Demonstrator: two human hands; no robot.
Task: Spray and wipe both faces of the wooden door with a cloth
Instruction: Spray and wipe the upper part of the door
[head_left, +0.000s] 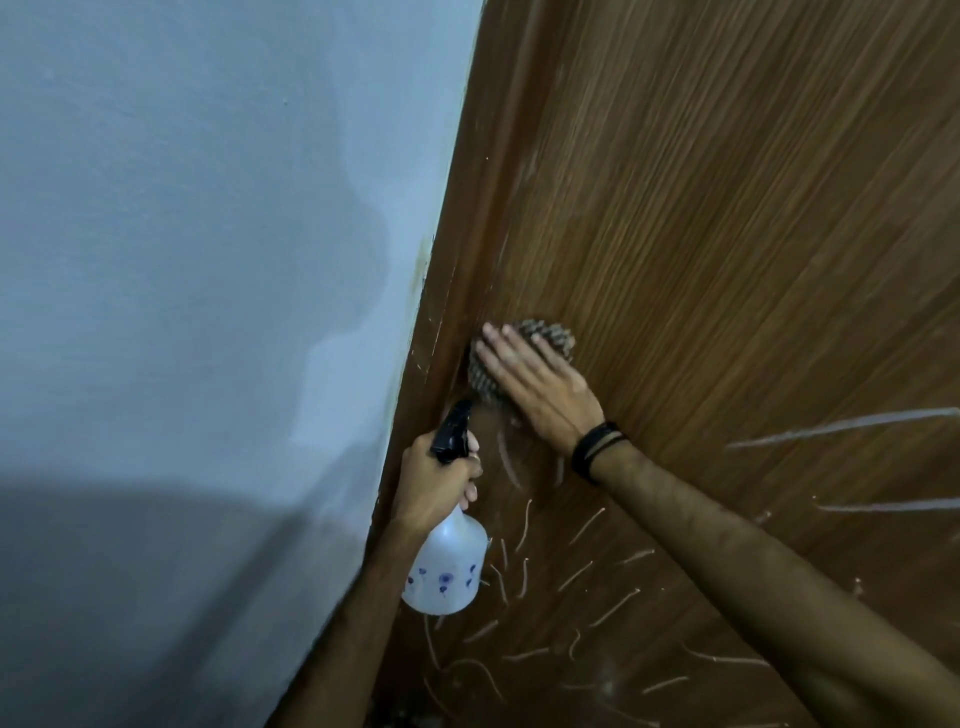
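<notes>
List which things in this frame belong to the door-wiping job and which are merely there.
Job:
wooden door
cloth, pressed flat by the right hand
spray bottle, held by the left hand

Merely there:
wall
wristbands

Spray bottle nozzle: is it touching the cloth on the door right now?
Cannot tell. In the head view the spray bottle nozzle tip overlaps the lower edge of the cloth that the right hand presses on the door; no gap or contact shows plainly.
</notes>
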